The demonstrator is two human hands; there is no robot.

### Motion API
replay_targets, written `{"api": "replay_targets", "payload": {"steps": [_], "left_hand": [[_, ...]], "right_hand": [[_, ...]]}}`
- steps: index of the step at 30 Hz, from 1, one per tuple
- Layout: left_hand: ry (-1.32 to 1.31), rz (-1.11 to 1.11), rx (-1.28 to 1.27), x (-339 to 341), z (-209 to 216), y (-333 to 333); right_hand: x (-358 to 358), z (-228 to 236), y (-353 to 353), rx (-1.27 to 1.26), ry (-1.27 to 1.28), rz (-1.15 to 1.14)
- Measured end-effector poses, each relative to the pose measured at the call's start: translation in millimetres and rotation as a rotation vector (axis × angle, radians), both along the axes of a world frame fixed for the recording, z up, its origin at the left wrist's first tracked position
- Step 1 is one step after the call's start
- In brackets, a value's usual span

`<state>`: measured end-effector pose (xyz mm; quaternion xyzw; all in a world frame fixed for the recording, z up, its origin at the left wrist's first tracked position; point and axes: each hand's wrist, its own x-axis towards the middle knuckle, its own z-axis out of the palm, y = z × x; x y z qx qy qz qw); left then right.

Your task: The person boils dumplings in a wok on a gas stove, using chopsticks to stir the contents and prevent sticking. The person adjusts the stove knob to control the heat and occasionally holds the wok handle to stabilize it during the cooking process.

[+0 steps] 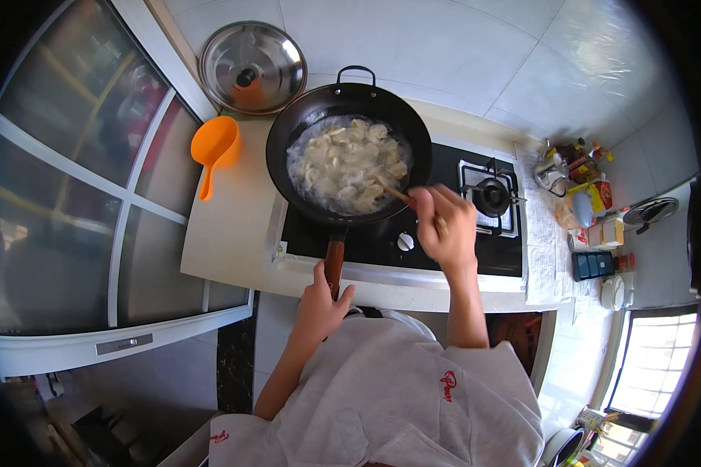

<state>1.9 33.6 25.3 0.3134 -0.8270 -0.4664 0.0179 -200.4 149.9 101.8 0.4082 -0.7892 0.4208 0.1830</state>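
Observation:
A dark wok (282,140) sits over the left burner, full of pale dumplings (350,159) in bubbling, foamy water. My left hand (322,305) is closed around its brown wooden handle (335,261), which points toward me. In my right hand (446,224), closed at the wok's right rim, is a wooden stirring utensil (396,192). It slants down to the left into the dumplings; its far end is hidden among them, so I cannot tell whether it is a spoon or a spatula.
Left of the wok, an orange ladle-shaped scoop (216,144) lies on the counter (234,249). A steel lid (253,66) leans against the tiled wall. The right burner (492,196) carries no pot. Bottles, a metal kettle (551,173) and containers crowd the right side. A glass sliding door (125,194) borders the left.

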Motion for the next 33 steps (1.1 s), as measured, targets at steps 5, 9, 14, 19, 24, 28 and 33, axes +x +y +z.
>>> {"api": "replay_targets", "payload": {"steps": [5, 9, 14, 19, 24, 28, 33], "left_hand": [[-0.038, -0.003, 0.003, 0, 3, -3], [-0.01, 0.052, 0.122, 3, -8, -5], [-0.045, 0.134, 0.294, 0, -1, -4], [-0.022, 0.145, 0.321, -1, -3, -4], [-0.002, 0.153, 0.332, -1, -4, -3], [-0.016, 0.142, 0.32, -2, -1, -3], [-0.031, 0.138, 0.316, -2, 3, -3]], "right_hand": [[42, -22, 26, -0.088, -0.061, -0.077], [62, -34, 25, -0.048, -0.097, -0.069], [82, -60, 32, 0.016, -0.176, -0.003], [92, -73, 30, 0.075, -0.239, 0.079], [91, -72, 26, 0.159, -0.354, 0.15], [90, -74, 25, 0.159, -0.277, 0.186], [90, -76, 28, 0.133, -0.341, 0.218]]}}
